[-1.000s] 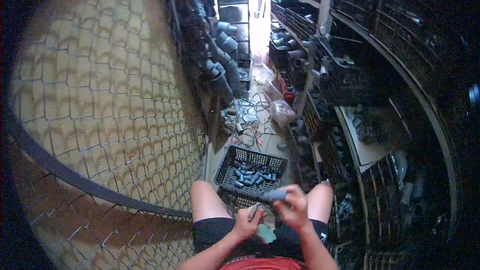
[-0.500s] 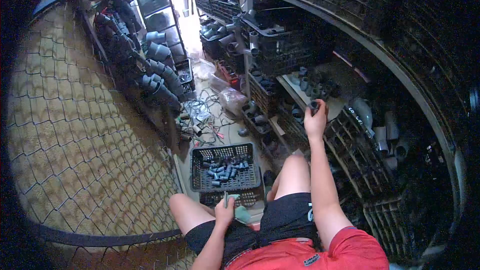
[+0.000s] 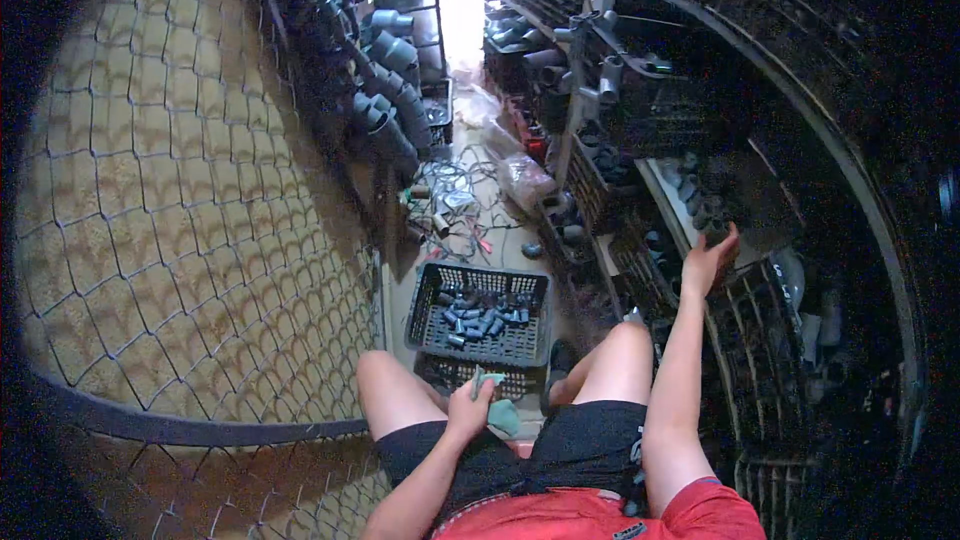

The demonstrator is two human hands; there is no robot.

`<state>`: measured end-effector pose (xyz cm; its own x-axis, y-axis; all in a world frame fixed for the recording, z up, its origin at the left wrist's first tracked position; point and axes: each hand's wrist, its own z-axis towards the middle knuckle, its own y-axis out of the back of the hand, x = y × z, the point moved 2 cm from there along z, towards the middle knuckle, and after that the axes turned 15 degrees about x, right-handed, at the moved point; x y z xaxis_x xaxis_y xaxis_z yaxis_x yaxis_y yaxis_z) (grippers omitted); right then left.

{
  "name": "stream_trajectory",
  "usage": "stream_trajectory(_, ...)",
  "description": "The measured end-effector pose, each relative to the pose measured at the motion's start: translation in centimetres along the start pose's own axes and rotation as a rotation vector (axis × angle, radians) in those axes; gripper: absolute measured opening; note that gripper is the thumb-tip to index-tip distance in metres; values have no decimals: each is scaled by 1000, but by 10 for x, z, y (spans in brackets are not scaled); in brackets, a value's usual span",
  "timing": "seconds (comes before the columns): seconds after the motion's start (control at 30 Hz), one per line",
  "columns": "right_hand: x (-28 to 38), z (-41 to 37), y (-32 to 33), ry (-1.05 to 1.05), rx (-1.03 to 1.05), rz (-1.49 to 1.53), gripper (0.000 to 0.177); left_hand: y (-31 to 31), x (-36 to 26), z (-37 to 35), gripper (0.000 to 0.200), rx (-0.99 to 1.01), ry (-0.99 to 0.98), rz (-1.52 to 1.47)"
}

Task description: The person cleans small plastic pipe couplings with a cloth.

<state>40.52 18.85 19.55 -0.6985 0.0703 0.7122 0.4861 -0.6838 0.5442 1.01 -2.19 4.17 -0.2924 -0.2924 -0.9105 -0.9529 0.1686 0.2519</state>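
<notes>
My left hand [image 3: 470, 408] is closed around a green cloth [image 3: 504, 418] and a thin grey piece [image 3: 477, 381] that sticks up from the fist, above my lap. Out to the right, my right hand [image 3: 708, 266] is at the front of a shelf [image 3: 667, 202], its thumb and fingers curled around a dark pipe fitting [image 3: 716, 231] that is hard to make out. Other grey fittings [image 3: 690, 186] sit just behind it. Several blue-grey pipe pieces [image 3: 478, 322] lie in a black crate [image 3: 412, 324] in front of my knees.
Wire mesh [image 3: 190, 230] runs along the left. Large grey pipe fittings [image 3: 392, 50] are stacked at the upper left. Cables and plastic bags [image 3: 525, 180] lie on the floor beyond the crate. Racks with crates [image 3: 590, 180] line the right side.
The view has turned, so the crate and shelves appear further right or shifted. My right hand has moved closer to the fittings on the shelf. My left hand keeps its hold.
</notes>
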Motion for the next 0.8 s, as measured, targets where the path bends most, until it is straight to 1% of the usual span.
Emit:
stream_trajectory(0.07,-4,0,-2,-3,24,-90,60,7,2,4,41,-8,-7,-122)
stream_trajectory(0.1,-3,1,-1,-37,20,-80,63,10,5,8,40,-4,30,-266)
stream_trajectory(0.13,0,0,-4,-35,37,-89,63,21,0,14,36,-29,-46,-181)
stream_trajectory(0.17,5,-1,-6,21,-64,-221,64,32,-15,18,30,-62,-26,-303)
stream_trajectory(0.2,11,-5,-7,79,-162,-354,64,48,-26,27,27,-92,-118,-262)
stream_trajectory(0.23,30,-15,-3,148,-186,-326,62,65,-27,41,25,-129,-167,-195)
stream_trajectory(0.27,32,-25,-10,153,-167,-334,62,80,-19,60,26,-196,-154,-234)
stream_trajectory(0.3,33,-35,-17,326,-201,-295,59,99,-25,74,33,-240,-94,-185)
stream_trajectory(0.33,35,-46,-25,495,-233,-250,55,114,-15,96,39,-277,-132,-291)
stream_trajectory(0.37,34,-57,-41,566,-155,-204,46,132,-13,113,41,-317,-106,-159)
stream_trajectory(0.4,40,-73,-57,614,5,-128,44,146,12,141,38,-320,-120,-166)
stream_trajectory(0.43,37,-87,-81,624,138,-74,41,157,6,154,34,-335,-194,-68)
stream_trajectory(0.47,37,-98,-102,667,287,-18,39,162,12,173,31,-318,-214,-199)
stream_trajectory(0.5,25,-110,-129,664,399,7,33,165,20,186,31,-346,-195,-169)
stream_trajectory(0.53,21,-123,-151,631,514,-7,26,168,28,195,30,-373,-174,-136)
stream_trajectory(0.57,13,-133,-175,569,680,9,23,166,45,205,30,-371,-150,-136)
stream_trajectory(0.63,-25,-156,-231,470,903,25,20,161,86,228,25,-453,166,-468)
stream_trajectory(0.67,-40,-168,-255,424,1015,9,19,161,81,233,25,-452,190,-466)
stream_trajectory(0.73,-82,-195,-301,339,1208,-62,19,162,39,245,24,-372,-27,-288)
stream_trajectory(0.77,-101,-210,-323,253,1299,-113,21,163,38,252,26,-389,-28,-73)
stream_trajectory(0.8,-118,-223,-344,245,1318,-109,21,162,42,257,26,-391,-8,-69)
